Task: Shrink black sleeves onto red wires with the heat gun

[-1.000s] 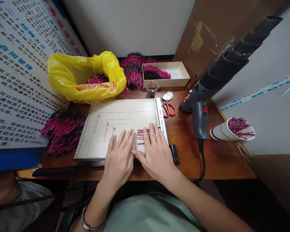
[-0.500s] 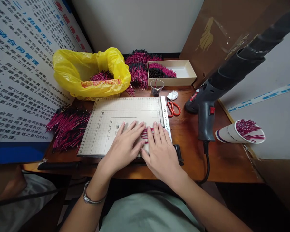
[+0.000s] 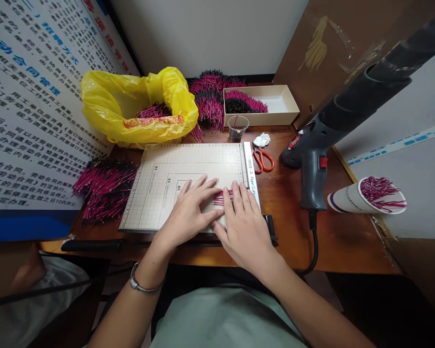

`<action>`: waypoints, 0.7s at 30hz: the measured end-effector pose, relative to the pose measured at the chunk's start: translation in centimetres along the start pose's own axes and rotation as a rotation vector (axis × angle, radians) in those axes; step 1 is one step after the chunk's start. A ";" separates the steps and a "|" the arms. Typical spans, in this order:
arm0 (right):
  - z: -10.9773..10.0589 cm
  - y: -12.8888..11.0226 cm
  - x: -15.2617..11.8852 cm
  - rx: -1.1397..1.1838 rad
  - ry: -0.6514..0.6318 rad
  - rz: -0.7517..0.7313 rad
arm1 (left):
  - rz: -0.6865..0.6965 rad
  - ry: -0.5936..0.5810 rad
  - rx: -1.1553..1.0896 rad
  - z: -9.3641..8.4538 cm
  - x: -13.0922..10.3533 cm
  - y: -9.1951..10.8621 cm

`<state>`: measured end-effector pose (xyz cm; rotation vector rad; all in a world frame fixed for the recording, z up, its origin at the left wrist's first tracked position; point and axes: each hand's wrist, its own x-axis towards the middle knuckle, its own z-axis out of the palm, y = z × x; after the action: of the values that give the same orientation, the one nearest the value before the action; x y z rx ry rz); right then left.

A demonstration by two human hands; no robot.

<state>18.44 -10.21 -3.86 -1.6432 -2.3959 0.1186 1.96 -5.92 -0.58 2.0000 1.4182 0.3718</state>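
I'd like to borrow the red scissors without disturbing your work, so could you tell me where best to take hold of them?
Grip the red scissors by their handle loops, which point toward the near table edge, coming from the right side. They lie flat on the bare wood between the paper cutter and the heat gun; the blades point toward the white wad.

The cutting board (image 3: 188, 164) reads "B5", "A5", "B6"; its rail (image 3: 252, 175) reads "Paper Cutter".

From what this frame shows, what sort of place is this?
Probably a small workshop bench for hand assembly of wire pieces: heaps of short magenta wires, a paper cutter under both hands, and a heat gun standing on the wooden table.
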 end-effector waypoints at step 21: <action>-0.6 -0.2 0.2 0.008 -0.069 0.022 | 0.160 0.130 0.420 2.0 -2.9 1.1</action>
<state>18.34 -10.08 -3.21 -1.6888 -2.4247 0.1909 2.80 -9.46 -0.95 2.4772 1.5151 0.2942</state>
